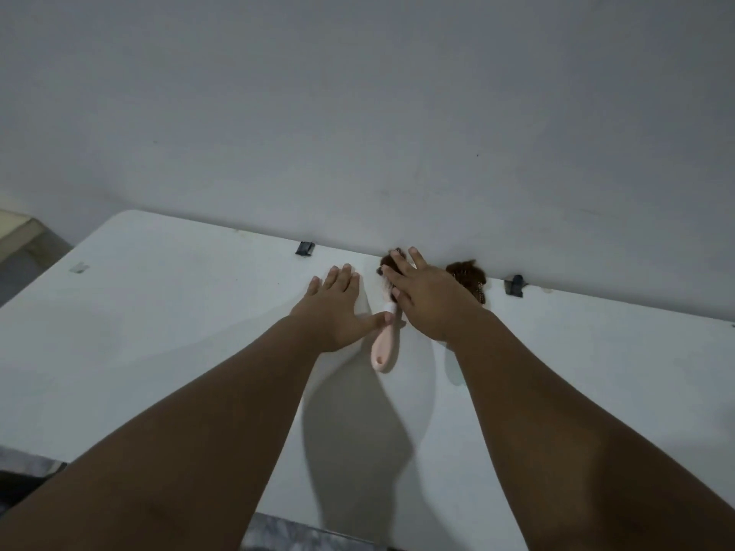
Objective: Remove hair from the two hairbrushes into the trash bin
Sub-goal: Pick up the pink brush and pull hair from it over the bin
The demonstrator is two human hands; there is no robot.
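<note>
1. Neither grip has closed on anything: our left hand (pixel 336 302) lies flat and spread on the bench (pixel 159 332), its thumb just touching the neck of the pink hairbrush (pixel 382 344), and our right hand (pixel 427 300) hangs open-fingered over that brush's head, fingertips reaching the dark hair (pixel 387 261) clumped there.
2. Pink handle points back toward us; the brush head sits near the wall (pixel 358 113), mostly hidden under our right hand. A second hair-filled brush (pixel 467 278) lies just beside it, to the right, against the wall.
3. We see no trash bin anywhere in view. Hair pulled free here has no landing place close by, so it could drift onto the bench or the floor as we carry it.
4. With only a thumb steadying the neck, we judge the brush may skid or spin on the smooth bench when we tug the hair.
5. Our right hand covers the bristles, so we cannot tell how tightly the hair is wound; a hard pull might tear away only part of the clump.
6. Reaching this far, our right wrist could nudge the second brush.
</note>
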